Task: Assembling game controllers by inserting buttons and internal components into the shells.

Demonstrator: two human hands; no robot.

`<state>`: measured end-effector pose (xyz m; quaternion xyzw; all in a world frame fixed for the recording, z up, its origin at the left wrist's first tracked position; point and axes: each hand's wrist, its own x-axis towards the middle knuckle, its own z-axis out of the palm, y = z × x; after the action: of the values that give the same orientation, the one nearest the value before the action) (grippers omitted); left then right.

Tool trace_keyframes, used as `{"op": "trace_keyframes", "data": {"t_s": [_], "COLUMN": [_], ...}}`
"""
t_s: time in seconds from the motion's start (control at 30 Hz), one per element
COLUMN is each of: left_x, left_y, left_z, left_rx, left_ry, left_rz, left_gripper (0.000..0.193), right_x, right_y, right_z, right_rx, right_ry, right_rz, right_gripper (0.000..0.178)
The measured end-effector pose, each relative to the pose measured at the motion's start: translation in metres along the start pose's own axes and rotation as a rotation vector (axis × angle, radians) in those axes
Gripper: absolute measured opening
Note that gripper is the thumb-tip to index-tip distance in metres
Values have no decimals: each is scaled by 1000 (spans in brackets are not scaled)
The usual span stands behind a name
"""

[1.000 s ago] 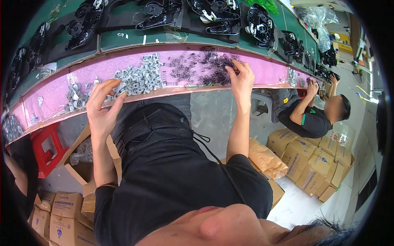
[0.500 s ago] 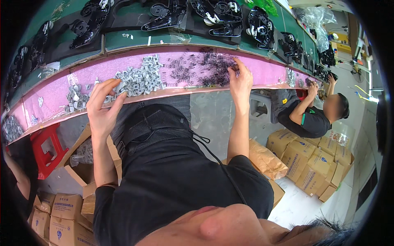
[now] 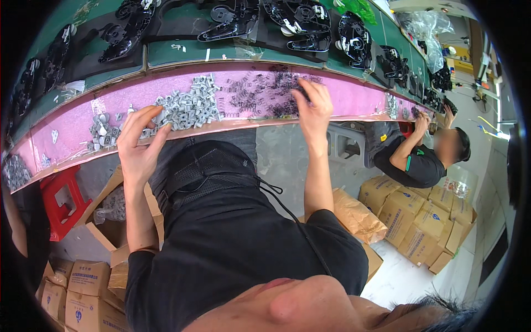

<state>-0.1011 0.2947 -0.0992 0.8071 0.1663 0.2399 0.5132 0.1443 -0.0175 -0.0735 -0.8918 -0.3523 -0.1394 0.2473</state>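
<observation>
My left hand (image 3: 138, 145) is at the near edge of the pink-lined ledge, thumb and fingers apart, beside a heap of small grey block-like parts (image 3: 194, 100). Some of those parts show in the gap past its fingertips; I see none gripped. My right hand (image 3: 315, 113) hovers over the right end of a spread of small dark coil springs (image 3: 251, 94). Its thumb and forefinger point left with a small gap between them, and the other fingers are bent. No spring can be made out in it.
Black moulded assemblies (image 3: 229, 21) line the green bench (image 3: 177, 55) behind the ledge. A co-worker (image 3: 417, 157) works farther right along it. Below are an open carton (image 3: 113, 224), a red stool (image 3: 62, 202), a grey stool (image 3: 344, 145) and stacked cartons (image 3: 417, 218).
My right hand has shifted a little left over the springs, its thumb and forefinger drawing closer together. My left hand stays in place. The bench assemblies appear slightly farther right.
</observation>
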Motion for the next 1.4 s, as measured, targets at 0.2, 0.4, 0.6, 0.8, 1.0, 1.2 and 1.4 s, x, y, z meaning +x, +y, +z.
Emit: {"op": "trace_keyframes", "data": {"t_s": [0.2,0.4,0.6,0.8,1.0,1.2,1.4], "left_x": [1,-1,1,-2,1,-1,0], "left_y": [1,0,2,0,3,3,4], "left_z": [-1,0,0,-1,3,3,4], "left_rx": [1,4,17,22,6,6,14], "left_ry": [1,20,12,22,31,43,44], "left_rz": [15,17,31,24,30,17,19], "left_gripper": [37,38,38,38,38,38,38], "right_x": [-5,-3,-8,-3,-7,0,5], "right_y": [1,18,36,45,58,50,51], "right_z": [10,5,-3,-20,-20,-21,-20], "right_rx": [43,-284,-148,-201,-146,-66,-93], "right_ry": [100,-8,-29,3,-17,-30,-4], "right_rz": [36,184,227,240,244,283,108], "right_gripper": [39,42,37,31,31,30,30]}}
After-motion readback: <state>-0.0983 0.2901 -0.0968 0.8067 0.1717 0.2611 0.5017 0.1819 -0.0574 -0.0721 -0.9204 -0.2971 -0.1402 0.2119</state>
